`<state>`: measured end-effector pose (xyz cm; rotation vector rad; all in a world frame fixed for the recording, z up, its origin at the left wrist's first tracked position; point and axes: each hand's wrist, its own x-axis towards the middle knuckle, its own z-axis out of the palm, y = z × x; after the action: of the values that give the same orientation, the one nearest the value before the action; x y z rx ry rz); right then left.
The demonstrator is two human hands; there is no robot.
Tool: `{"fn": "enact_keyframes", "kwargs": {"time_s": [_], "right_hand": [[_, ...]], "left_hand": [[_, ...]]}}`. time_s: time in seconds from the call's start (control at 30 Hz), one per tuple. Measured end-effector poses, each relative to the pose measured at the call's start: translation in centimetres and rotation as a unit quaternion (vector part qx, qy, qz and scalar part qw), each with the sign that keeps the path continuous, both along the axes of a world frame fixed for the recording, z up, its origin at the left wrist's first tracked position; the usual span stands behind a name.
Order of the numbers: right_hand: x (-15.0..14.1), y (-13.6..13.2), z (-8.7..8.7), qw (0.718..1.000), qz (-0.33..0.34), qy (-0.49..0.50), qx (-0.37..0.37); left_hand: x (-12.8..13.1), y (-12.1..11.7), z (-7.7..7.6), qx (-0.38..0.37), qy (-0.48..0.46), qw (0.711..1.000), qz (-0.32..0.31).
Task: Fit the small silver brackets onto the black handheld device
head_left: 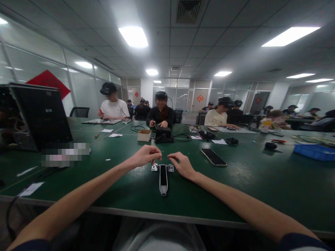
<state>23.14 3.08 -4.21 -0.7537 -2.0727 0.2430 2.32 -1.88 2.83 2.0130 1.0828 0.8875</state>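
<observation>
The metal bracket [163,179] lies on the table between and just nearer the body than the left hand [146,156] and right hand [184,166]: silvery, black-centred, its holed side plates near the fingers, its long narrow body pointing away from them.

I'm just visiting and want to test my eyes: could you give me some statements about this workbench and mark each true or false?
1. The phone lies to the right of the metal part. True.
2. The right hand is gripping the phone. False: the phone lies on the tabletop, apart from that hand.
3. The tabletop is bright red. False: it is green.
4. The blue tray is on the right side of the view. True.
5. The metal part's two side plates are at its end nearest the wearer. False: they are at its far end.
</observation>
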Motion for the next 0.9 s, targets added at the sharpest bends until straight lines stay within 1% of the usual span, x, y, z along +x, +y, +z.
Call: {"fn": "enact_keyframes", "kwargs": {"time_s": [0.1,0.2,0.27,0.33,0.43,0.57,0.7,0.83,0.9], "right_hand": [[-0.4,-0.7,0.2,1.000,0.016,0.008,-0.018],[-0.6,-1.0,0.1,0.999,0.027,0.024,-0.031],[-0.8,-1.2,0.1,0.998,0.041,0.031,-0.034],[-0.9,-1.4,0.1,0.997,0.059,0.027,-0.036],[-0.9,-1.6,0.2,0.996,0.073,0.018,-0.042],[-0.9,-1.6,0.3,0.995,0.084,0.020,-0.045],[-0.9,-1.5,0.2,0.993,0.101,0.028,-0.048],[-0.9,-1.6,0.2,0.992,0.108,0.027,-0.060],[-1.0,-1.5,0.2,0.993,0.107,0.019,-0.053]], "left_hand": [[-0.4,1.2,-1.8,0.065,0.052,0.996,0.023],[-0.5,1.7,-3.7,0.155,0.110,0.980,0.052],[-0.4,1.6,-4.6,0.195,0.134,0.970,0.049],[-0.1,1.5,-5.1,0.211,0.143,0.966,0.032],[0.3,1.2,-5.3,0.227,0.148,0.962,0.020],[0.5,1.0,-5.2,0.255,0.143,0.956,0.026],[0.6,0.7,-5.0,0.265,0.138,0.954,0.027],[0.7,0.5,-5.0,0.283,0.151,0.947,0.020],[0.6,0.6,-4.9,0.292,0.163,0.942,0.017]]}}
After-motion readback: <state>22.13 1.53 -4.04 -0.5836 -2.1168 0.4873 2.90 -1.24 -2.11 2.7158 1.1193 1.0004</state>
